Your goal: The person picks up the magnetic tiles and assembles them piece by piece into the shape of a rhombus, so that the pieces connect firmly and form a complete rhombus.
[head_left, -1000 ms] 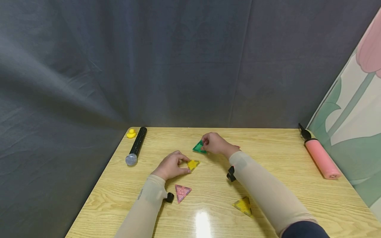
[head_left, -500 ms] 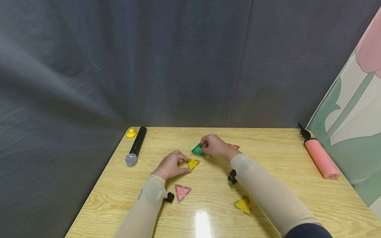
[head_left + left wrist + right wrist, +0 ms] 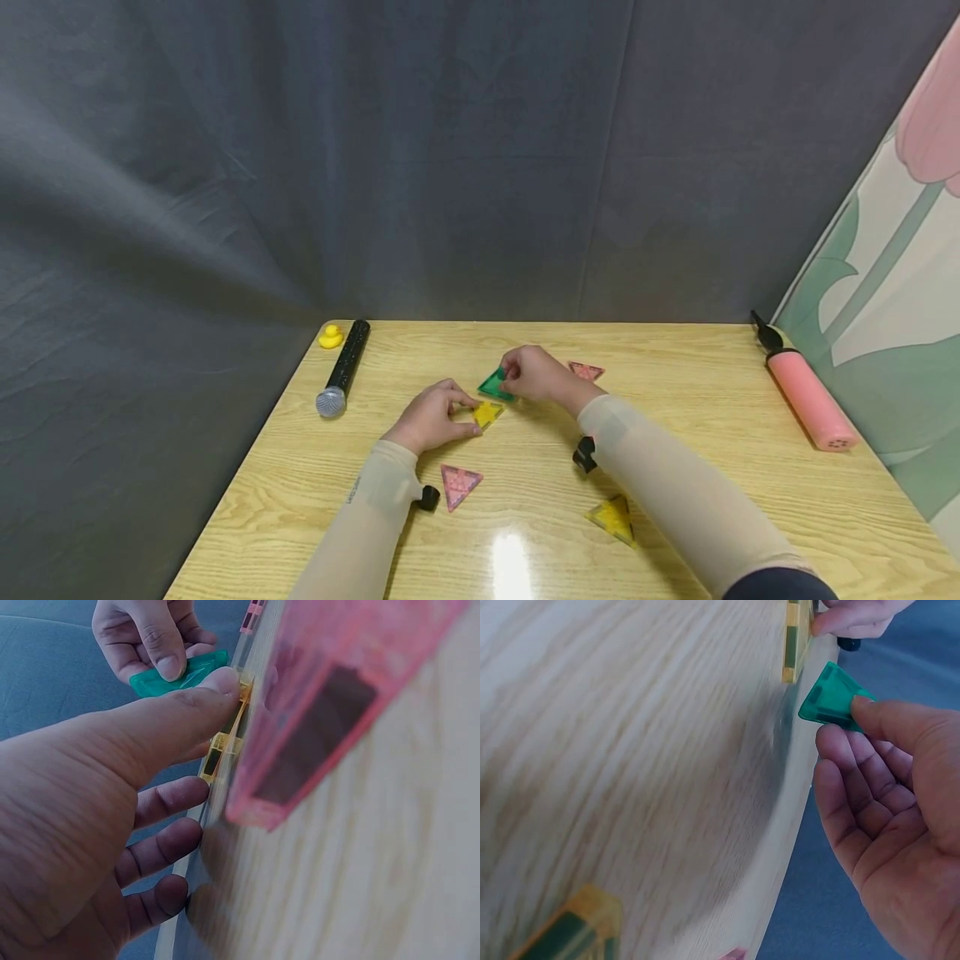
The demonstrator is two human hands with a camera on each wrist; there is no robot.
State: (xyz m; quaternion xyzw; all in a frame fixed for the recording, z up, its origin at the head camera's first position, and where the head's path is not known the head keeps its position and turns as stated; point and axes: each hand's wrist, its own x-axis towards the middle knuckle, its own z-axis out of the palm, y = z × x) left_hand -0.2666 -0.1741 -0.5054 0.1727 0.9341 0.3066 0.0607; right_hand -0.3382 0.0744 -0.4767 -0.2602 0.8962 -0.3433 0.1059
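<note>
My left hand [image 3: 429,418] pinches a yellow triangular magnetic tile [image 3: 488,414] between thumb and forefinger, flat on the wooden table. Just beyond it, my right hand [image 3: 536,375] grips a green triangular magnetic tile [image 3: 493,386] by one side. In the right wrist view the green tile [image 3: 829,696] is raised off the tabletop, thumb on one face, a gap between it and the yellow tile [image 3: 798,641]. A pink triangular tile [image 3: 459,486] lies near my left wrist. Behind my right wrist lies another pink tile [image 3: 587,372].
A second yellow tile [image 3: 615,518] lies beside my right forearm. At the back left stand a yellow rubber duck [image 3: 331,337] and a black microphone [image 3: 344,367]. A pink hand pump [image 3: 813,400] lies along the right edge. A dark curtain [image 3: 480,167] hangs behind the table [image 3: 525,467].
My right hand has brought the green tile a little nearer and leftward, closer to the yellow tile. More of the far pink tile shows. My left hand stays put.
</note>
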